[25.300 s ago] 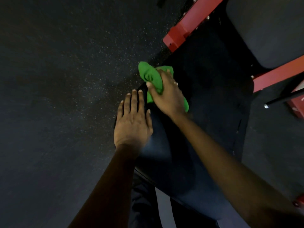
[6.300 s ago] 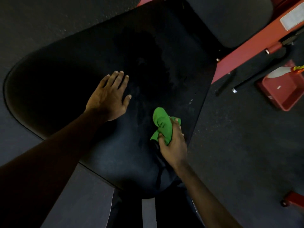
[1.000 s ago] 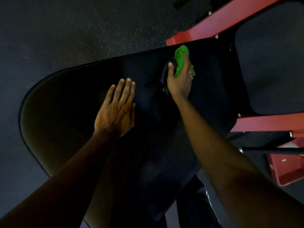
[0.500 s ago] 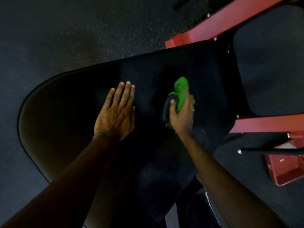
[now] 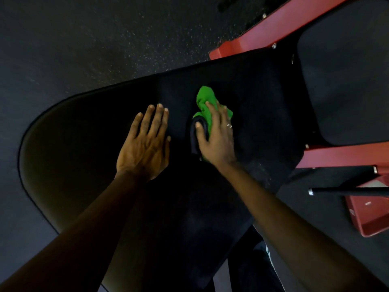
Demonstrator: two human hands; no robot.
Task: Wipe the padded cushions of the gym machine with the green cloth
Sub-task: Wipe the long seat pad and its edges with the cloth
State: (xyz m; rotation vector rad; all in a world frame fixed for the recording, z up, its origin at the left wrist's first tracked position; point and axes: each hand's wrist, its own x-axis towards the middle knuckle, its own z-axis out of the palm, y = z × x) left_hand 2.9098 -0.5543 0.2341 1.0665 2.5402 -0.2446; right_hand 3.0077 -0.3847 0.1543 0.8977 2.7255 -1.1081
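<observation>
A large black padded cushion (image 5: pixel 84 144) of the gym machine fills the middle of the view. My right hand (image 5: pixel 216 138) grips the bunched green cloth (image 5: pixel 205 102) and a black object under the thumb, pressing them onto the cushion's middle. My left hand (image 5: pixel 145 144) lies flat on the pad just left of it, fingers straight and together. A second black cushion (image 5: pixel 347 91) sits at the upper right, beyond the red frame.
Red frame bars (image 5: pixel 273 24) run along the top right and the right side (image 5: pixel 347 154). A black rod (image 5: pixel 347 190) sticks out over a red tray (image 5: pixel 370 216) on the floor at right. Dark speckled rubber floor (image 5: pixel 84 39) surrounds the machine.
My right hand drew the cloth back from the pad's far edge toward me, then slid slightly forward again beside my left hand. My left hand stayed flat in place.
</observation>
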